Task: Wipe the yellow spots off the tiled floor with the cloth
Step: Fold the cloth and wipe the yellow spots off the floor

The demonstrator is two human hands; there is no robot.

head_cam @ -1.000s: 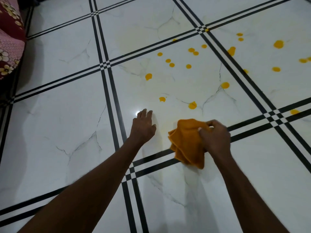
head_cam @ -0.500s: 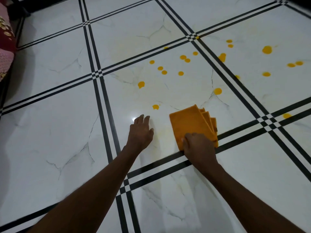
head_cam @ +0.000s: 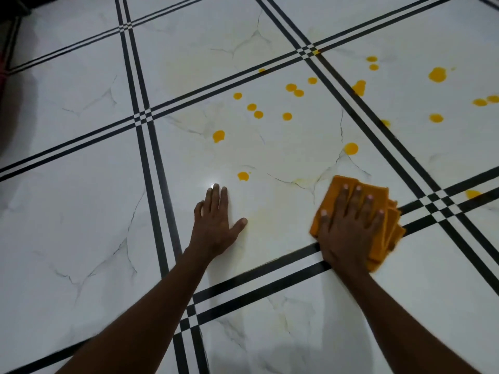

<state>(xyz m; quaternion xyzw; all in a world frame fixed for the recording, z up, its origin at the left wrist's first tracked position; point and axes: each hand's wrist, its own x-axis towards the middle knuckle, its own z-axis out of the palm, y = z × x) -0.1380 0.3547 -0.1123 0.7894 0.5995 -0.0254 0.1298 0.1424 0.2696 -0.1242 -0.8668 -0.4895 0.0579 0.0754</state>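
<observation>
Pressing the folded cloth [head_cam: 378, 211] flat with spread fingers, the right hand [head_cam: 348, 228] apparently worked toward the yellow spots [head_cam: 272, 109] beyond, while the left hand [head_cam: 216, 225] (open, holding nothing) braced on the tiled floor [head_cam: 81, 211].

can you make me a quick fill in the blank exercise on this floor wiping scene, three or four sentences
1. The right hand presses flat on a folded ____ cloth.
2. The left hand rests on the bare ____ with straight fingers.
3. The yellow spot nearest the left hand lies just ____ its fingertips, farther from the person.
4. The tiled floor is white marble pattern with ____ lines between tiles.

Missing words: orange; floor; beyond; black
</observation>
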